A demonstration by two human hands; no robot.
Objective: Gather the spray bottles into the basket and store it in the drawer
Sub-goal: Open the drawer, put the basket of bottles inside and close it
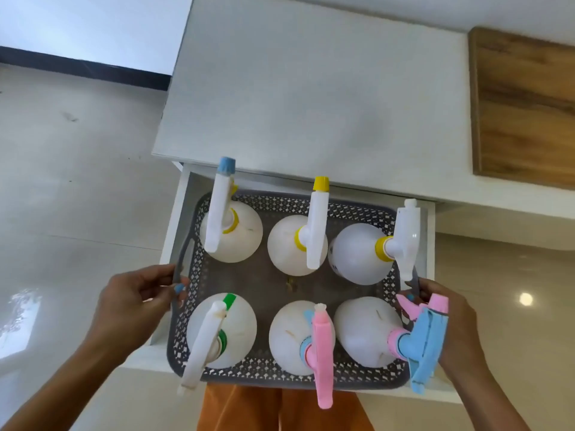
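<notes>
Basket (364, 209) with six bottles (231, 234) hung over the open drawer (179, 219). Left hand (137, 303) and right hand (451, 325) each curled round a side handle, probably keeping it level so the upright bottles would not tip.

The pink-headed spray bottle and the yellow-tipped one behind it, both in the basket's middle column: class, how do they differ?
The pink-headed spray bottle has a pink trigger head on a blue and pink collar; the yellow-tipped bottle has a white head, yellow nozzle and yellow collar. The pink one stands in the near row, its head pointing toward the person; the yellow one's head points away. Both are white, round-bodied and upright in the grey basket.
</notes>
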